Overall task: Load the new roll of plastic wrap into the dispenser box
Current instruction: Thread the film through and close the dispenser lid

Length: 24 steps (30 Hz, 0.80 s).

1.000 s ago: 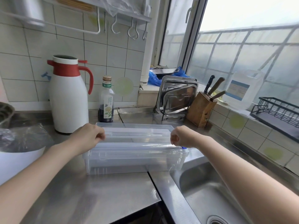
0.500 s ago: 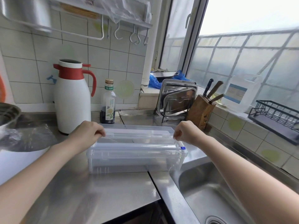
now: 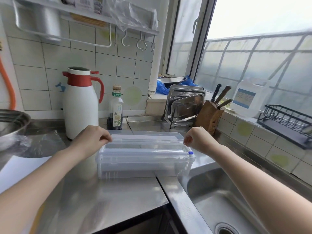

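The left hand is curled at the left end of the clear dispenser box, and the right hand is curled the same way at the right end. The box sits lengthwise on the steel table, its right end overhanging the rim of the sink, so it lies directly below and between the two fists. Across its open top runs a pale, see-through roll of plastic wrap, reaching from one hand to the other; through so much clear plastic I cannot tell whether it is already seated or held just above. A small blue tab shows at the box's front right corner.

Behind the left hand stands a white jug with a red collar and handle, and beside it a dark-bottomed bottle, just behind the box's back edge. Further right lean steel trays, then a wooden knife block close behind the right hand. A metal bowl and a crumpled sheet of film lie off to the left. Nothing sits between the hands and the box.

Both hands are closed, fingertips and thumb pinched together on the ends of the roll.
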Each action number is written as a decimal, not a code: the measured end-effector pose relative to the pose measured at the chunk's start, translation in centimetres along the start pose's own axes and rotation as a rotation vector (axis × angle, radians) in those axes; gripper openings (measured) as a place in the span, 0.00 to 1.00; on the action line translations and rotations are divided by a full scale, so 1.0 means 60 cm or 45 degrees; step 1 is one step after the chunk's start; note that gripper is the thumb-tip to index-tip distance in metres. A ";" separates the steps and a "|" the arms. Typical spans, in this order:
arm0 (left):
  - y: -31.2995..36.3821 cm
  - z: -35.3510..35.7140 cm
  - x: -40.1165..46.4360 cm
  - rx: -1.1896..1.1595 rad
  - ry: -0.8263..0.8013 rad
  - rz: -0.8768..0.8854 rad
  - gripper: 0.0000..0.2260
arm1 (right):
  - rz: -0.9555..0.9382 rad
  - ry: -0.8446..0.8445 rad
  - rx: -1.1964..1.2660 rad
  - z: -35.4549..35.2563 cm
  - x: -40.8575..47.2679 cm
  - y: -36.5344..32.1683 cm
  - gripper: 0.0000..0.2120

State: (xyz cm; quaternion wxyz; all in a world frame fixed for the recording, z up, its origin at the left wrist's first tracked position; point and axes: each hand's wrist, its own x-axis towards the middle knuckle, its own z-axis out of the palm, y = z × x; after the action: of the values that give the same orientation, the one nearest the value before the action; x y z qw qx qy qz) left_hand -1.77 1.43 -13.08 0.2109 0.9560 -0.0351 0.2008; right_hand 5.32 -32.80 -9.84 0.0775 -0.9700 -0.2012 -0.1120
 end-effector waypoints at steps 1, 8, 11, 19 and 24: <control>0.002 -0.001 -0.004 0.000 0.005 0.000 0.06 | 0.003 0.012 0.005 0.002 -0.007 0.001 0.07; 0.027 -0.005 -0.041 0.167 0.001 0.005 0.08 | 0.060 0.035 0.013 0.021 -0.042 0.002 0.10; 0.031 -0.001 -0.063 0.184 -0.011 0.022 0.08 | 0.044 0.034 -0.062 0.029 -0.055 0.001 0.10; 0.017 0.025 -0.105 0.382 -0.071 0.144 0.10 | -0.073 -0.033 -0.299 0.067 -0.087 0.008 0.10; 0.024 0.033 -0.121 0.586 -0.051 0.396 0.18 | 0.034 -0.004 -0.215 0.092 -0.091 0.010 0.11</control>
State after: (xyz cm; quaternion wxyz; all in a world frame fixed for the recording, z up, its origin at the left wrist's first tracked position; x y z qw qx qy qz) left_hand -7.91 -0.85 -17.04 -0.0459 0.9657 -0.1390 0.2145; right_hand 1.71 -34.32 -16.59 -0.0036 -0.9759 -0.1782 -0.1260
